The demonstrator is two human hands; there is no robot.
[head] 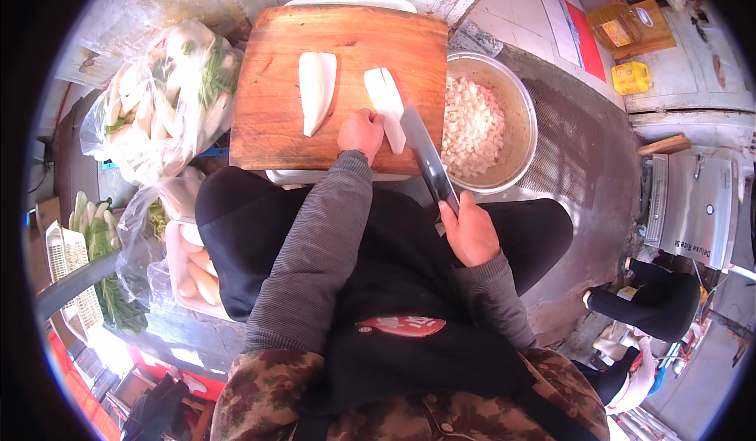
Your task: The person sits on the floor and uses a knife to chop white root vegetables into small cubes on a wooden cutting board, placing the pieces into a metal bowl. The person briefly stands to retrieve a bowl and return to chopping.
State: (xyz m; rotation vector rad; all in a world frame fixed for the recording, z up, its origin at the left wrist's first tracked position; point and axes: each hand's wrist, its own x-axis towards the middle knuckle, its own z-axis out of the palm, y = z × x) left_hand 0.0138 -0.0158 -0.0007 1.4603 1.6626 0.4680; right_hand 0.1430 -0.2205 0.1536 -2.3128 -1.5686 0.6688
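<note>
My right hand (471, 231) grips the handle of a broad kitchen knife (426, 154). Its blade points away from me, over the right edge of a wooden cutting board (271, 110). Lengthwise-cut pieces of white radish (387, 107) lie together just left of the blade. Curled at their near left side is my left hand (360, 132); its fingertips are hidden, so whether it grips the radish is unclear. Another long piece of white radish (317, 92) rests farther left on the board. Right of the board, a metal basin (520, 137) holds many small white cubes (472, 128).
Whole radishes fill a clear plastic bag (159, 98) left of the board. By my left knee is a pale tub (177, 264) with more radishes. A white plastic basket (68, 252) stands near leafy greens (112, 293). Another person (655, 305) is at the right.
</note>
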